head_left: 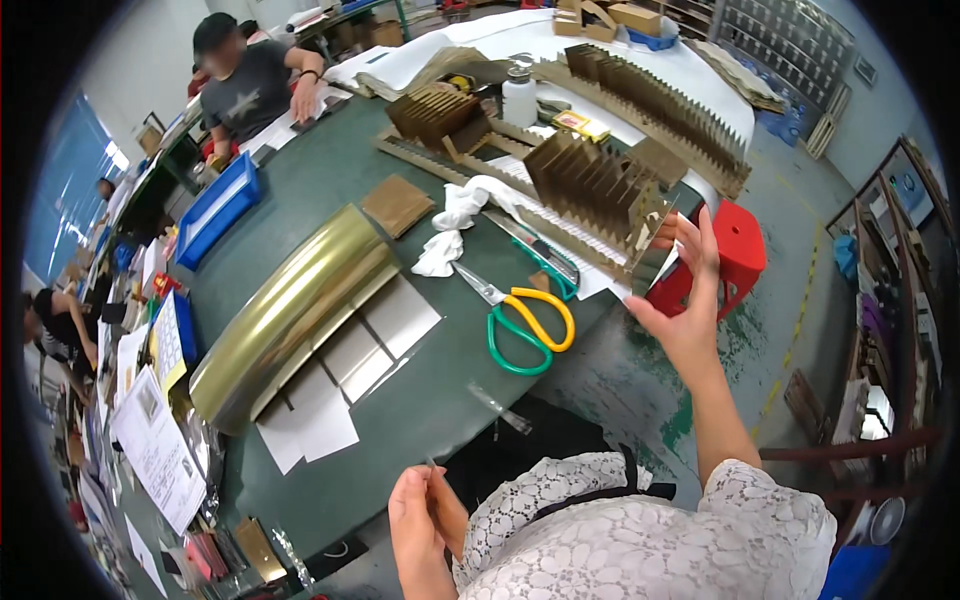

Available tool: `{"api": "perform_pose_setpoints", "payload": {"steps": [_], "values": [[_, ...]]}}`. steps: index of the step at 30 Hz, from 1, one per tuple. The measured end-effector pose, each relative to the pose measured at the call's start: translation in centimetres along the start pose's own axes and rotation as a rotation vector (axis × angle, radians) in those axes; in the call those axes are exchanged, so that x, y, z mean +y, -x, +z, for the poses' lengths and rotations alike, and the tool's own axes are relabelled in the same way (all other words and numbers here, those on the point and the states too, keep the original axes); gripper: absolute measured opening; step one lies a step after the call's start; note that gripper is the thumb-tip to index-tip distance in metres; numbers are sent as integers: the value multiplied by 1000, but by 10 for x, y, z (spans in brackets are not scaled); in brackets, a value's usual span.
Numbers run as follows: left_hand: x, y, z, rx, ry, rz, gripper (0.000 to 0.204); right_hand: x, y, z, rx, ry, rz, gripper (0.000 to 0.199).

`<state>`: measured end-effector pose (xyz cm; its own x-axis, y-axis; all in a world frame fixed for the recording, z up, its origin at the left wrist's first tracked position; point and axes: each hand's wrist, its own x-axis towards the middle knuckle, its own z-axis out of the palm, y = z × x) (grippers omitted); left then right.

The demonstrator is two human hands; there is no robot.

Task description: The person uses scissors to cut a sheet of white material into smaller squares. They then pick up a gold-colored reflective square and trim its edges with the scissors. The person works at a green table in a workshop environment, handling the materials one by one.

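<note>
My right hand (692, 310) grips a thin shiny plate (652, 245) by its edges, thumb at the lower end and fingers at the far side. The plate stands at the right end of a brown slotted rack (585, 180), which has several thin upright pieces in it. My left hand (425, 525) is closed near the table's front edge, fingertips pinched together; anything between them is too small to name. Scissors (520, 325) with one yellow and one green handle lie between the hands. Beyond them are a green-edged cutter-like tool (535, 250) and a crumpled white cloth (455, 225).
A curved gold metal sheet (300, 305) lies at left on the green table (400, 400), beside white cards (310, 415). Another slotted rack (650, 110) and a white bottle (519, 98) stand farther back. A red stool (740, 245) is at right. A person (250, 90) sits across the table.
</note>
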<state>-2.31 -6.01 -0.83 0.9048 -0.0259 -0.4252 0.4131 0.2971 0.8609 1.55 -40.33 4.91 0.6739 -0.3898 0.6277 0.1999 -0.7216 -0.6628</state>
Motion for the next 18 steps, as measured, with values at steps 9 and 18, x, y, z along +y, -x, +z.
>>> {"api": "perform_pose_setpoints", "payload": {"steps": [9, 18], "values": [[5, 8, 1, -73, 1, 40, 27, 66, -29, 3, -12, 46, -35, 107], [12, 6, 4, -147, 139, -10, 23, 96, -37, 2, -111, 10, 27, 107]]}}
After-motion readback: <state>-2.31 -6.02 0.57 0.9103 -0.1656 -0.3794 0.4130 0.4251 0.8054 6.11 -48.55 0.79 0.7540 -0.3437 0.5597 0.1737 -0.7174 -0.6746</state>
